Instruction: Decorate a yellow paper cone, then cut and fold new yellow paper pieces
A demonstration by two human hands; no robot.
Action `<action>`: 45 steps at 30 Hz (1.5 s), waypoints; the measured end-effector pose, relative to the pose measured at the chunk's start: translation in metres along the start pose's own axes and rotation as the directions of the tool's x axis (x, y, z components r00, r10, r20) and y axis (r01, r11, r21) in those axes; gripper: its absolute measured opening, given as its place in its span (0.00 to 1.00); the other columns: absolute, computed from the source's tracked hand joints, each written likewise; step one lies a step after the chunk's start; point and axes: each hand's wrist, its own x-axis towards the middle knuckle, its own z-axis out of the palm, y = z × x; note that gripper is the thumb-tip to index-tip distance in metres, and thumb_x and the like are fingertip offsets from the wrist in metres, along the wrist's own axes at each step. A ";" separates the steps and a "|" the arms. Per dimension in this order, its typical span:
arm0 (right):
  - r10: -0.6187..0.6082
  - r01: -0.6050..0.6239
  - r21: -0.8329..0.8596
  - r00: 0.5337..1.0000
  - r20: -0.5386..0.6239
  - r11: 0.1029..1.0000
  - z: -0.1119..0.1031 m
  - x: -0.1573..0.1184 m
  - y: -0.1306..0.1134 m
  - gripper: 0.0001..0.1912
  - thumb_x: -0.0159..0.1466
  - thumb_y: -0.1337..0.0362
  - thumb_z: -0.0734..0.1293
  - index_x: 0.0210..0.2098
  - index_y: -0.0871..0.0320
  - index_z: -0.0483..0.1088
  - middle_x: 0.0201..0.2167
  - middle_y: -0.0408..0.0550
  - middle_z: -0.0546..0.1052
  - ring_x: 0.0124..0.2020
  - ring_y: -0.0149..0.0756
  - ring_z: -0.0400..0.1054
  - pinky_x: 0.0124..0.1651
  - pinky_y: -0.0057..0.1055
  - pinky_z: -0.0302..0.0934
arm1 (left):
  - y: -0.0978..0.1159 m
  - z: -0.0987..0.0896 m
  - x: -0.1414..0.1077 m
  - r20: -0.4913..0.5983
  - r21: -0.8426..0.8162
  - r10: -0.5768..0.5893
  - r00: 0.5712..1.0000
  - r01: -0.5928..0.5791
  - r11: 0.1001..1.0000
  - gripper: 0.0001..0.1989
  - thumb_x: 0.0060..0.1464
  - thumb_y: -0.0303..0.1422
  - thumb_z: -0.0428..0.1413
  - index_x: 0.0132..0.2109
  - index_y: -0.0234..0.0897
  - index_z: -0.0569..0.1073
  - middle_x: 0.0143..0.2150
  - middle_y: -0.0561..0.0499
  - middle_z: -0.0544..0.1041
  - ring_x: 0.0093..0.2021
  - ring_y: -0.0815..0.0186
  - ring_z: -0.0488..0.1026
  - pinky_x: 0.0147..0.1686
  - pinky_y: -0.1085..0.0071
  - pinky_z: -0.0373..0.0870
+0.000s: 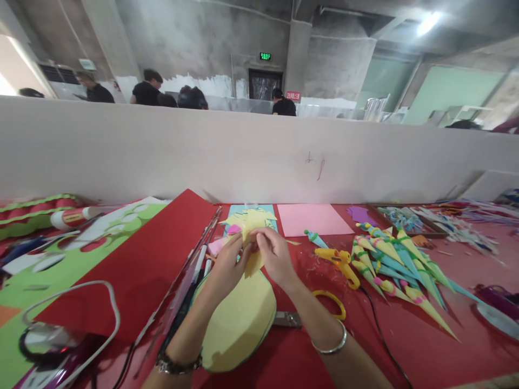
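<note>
My left hand (230,266) and my right hand (275,255) meet above the table's middle, both closed on one piece of yellow paper (254,263). Its upper part is partly hidden by my fingers. Below them lies a large rounded pale-yellow sheet (239,324) with a dark green edge. Just beyond my fingers are yellow paper scraps (253,217) on a light blue sheet, and a small bright pink piece (234,229). Scissors with a yellow handle (338,308) lie partly under my right forearm.
A yellow glue gun (338,262) with a black cord rests right of my hands, beside a pile of small paper cones (401,265). Pink paper (314,220) lies at the back. Red sheet (150,275) and green cut-out sheet (73,254) cover the left. A white partition (251,156) stands behind.
</note>
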 end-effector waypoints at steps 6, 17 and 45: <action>-0.134 0.189 -0.329 0.974 0.184 0.925 -0.023 0.004 -0.001 0.22 0.57 0.70 0.63 0.51 0.56 0.60 0.45 0.53 0.66 0.42 0.38 0.63 0.43 0.34 0.60 | 0.001 -0.015 0.004 0.125 0.146 0.007 0.992 -0.025 0.989 0.11 0.54 0.32 0.43 0.28 0.38 0.68 0.30 0.47 0.72 0.32 0.61 0.70 0.32 0.67 0.64; 0.182 -0.139 -0.202 0.959 0.215 0.969 -0.045 0.008 0.004 0.10 0.59 0.65 0.59 0.24 0.56 0.54 0.19 0.35 0.54 0.17 0.25 0.51 0.20 0.23 0.45 | -0.012 -0.026 0.007 0.090 0.121 -0.032 0.995 0.021 0.992 0.16 0.53 0.43 0.47 0.24 0.38 0.68 0.20 0.56 0.67 0.22 0.70 0.61 0.20 0.75 0.55; 0.036 0.177 -0.529 0.929 0.368 0.830 -0.031 -0.002 0.007 0.14 0.64 0.63 0.58 0.22 0.56 0.57 0.15 0.36 0.57 0.18 0.27 0.51 0.22 0.25 0.40 | -0.005 0.016 0.012 -0.215 -0.216 -0.382 0.899 0.337 0.916 0.19 0.48 0.46 0.48 0.20 0.37 0.65 0.16 0.57 0.59 0.20 0.69 0.58 0.21 0.74 0.54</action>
